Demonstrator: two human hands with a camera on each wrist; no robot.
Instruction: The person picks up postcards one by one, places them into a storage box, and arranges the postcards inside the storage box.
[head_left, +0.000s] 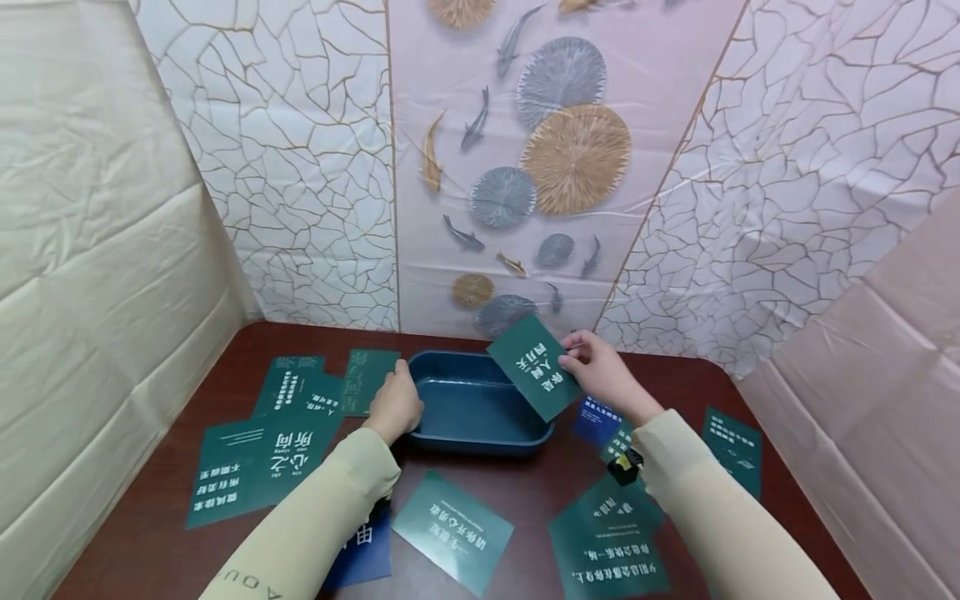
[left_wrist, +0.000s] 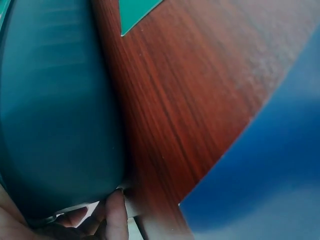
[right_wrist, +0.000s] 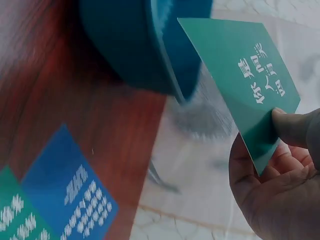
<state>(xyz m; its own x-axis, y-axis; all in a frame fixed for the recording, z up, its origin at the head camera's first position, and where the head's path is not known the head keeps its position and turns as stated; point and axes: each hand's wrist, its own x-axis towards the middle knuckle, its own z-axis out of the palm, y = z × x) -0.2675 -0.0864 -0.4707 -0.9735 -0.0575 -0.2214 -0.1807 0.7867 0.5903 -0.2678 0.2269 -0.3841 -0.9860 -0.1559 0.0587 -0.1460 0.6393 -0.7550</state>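
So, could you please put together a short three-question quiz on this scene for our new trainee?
1. Which hand pinches a green card between thumb and fingers?
2. True or false: the left hand grips one end of the tray.
3. What colour is the card at the lower right of the left wrist view? a) yellow b) blue c) red

Key:
1. The right hand.
2. True.
3. b) blue.
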